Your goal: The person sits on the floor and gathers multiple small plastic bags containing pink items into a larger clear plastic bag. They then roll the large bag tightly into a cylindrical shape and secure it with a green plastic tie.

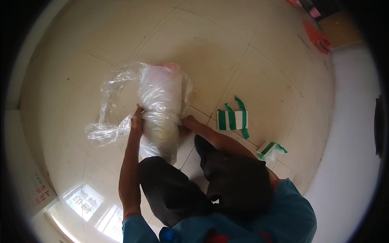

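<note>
As the plastic-wrapped bundle [161,95] lies between your left hand [137,120] and right hand [188,122], I cannot tell whether either grips it.

Glare on floor [227,69], lower left; edges bowed.

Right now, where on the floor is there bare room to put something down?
The floor has bare patches between the plastic bundle and the red bag, and between the larger green-striped block and the white wall. It's crowded beside the bundle: loose film and the left hand on one side, the right hand on the other.
</note>
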